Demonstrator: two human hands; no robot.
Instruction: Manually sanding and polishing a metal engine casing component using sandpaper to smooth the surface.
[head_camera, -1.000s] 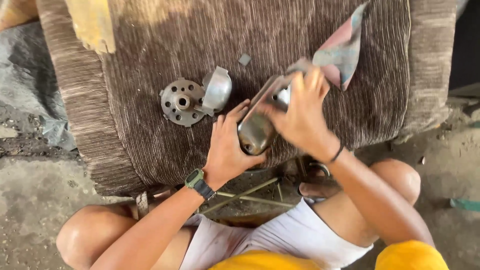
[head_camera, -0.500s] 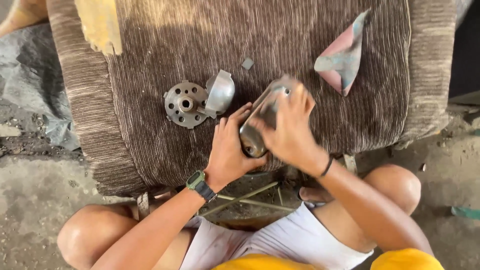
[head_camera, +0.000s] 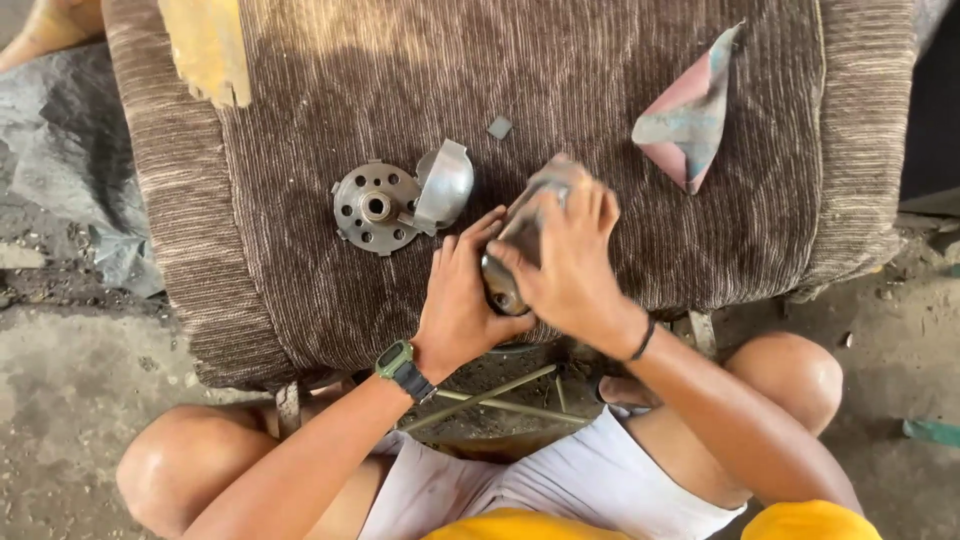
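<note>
Seen from above, a person sits low with bare knees apart at the near edge of a brown ribbed corduroy cushion (head_camera: 300, 250) that fills most of the view. At far left, a crumpled grey plastic sheet (head_camera: 60, 190) lies on the dusty concrete ground (head_camera: 70, 390) beside the cushion. Near the cushion's top left corner rests a torn piece of yellow foam (head_camera: 205, 45). Further right, on the corduroy, lies a round grey metal disc with a ring of holes and a central hub (head_camera: 375, 208), and touching its right side is a curved, shiny silver metal cap (head_camera: 445, 185). A small grey square chip (head_camera: 499, 127) lies just above and to the right of the cap.

At centre, the left hand (head_camera: 462, 300), with a green-cased wristwatch (head_camera: 398, 362) on its wrist, is curled around the lower end of a dull grey, rounded metal part (head_camera: 530, 215), gripping it against the cushion's near edge. The right hand (head_camera: 572, 265), a thin black band (head_camera: 643, 340) on its wrist, presses over the top of the same part with fingers spread and wrapped around it, hiding most of it; the hand is slightly blurred. The part sits between both hands, just right of the silver cap.

To the right, well apart from the hands, a folded sheet of pink and grey sandpaper (head_camera: 690, 115) lies on the cushion
</note>
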